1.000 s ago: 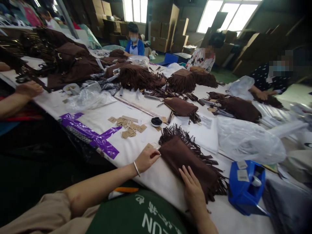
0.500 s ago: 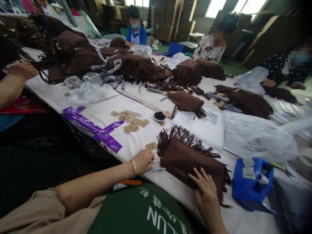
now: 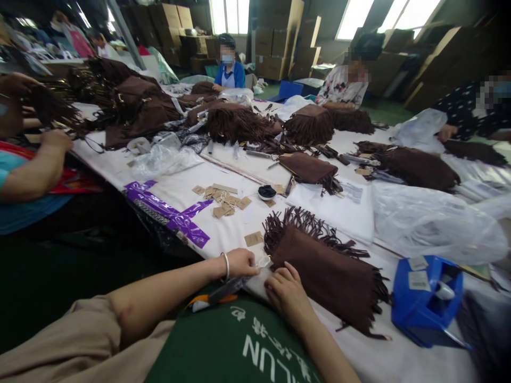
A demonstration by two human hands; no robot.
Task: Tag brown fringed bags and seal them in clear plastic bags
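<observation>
A dark brown fringed bag [image 3: 325, 268] lies flat on the white-covered table in front of me. My left hand [image 3: 241, 263] is closed, pinching clear plastic wrap [image 3: 263, 261] beside the bag's near left corner. Below that hand a dark strip in plastic [image 3: 229, 290] hangs over the table edge. My right hand [image 3: 286, 291] is at the same corner, its fingers curled inward; whatever they grip is hidden. A brown paper tag [image 3: 253, 239] lies just beyond my left hand, touching or almost touching the fringe.
More paper tags [image 3: 225, 202] and a small dish of black material [image 3: 266, 192] lie farther back. To the right stand a blue tape dispenser [image 3: 427, 300] and clear plastic bags [image 3: 435, 223]. Purple tape [image 3: 171, 215] marks the left edge. Brown bags [image 3: 139, 109] are heaped behind; co-workers sit around.
My right hand has left the bag's front face and moved left to its near corner, fingers now curled. My left hand stays by the corner; the dark strip now shows below it.
</observation>
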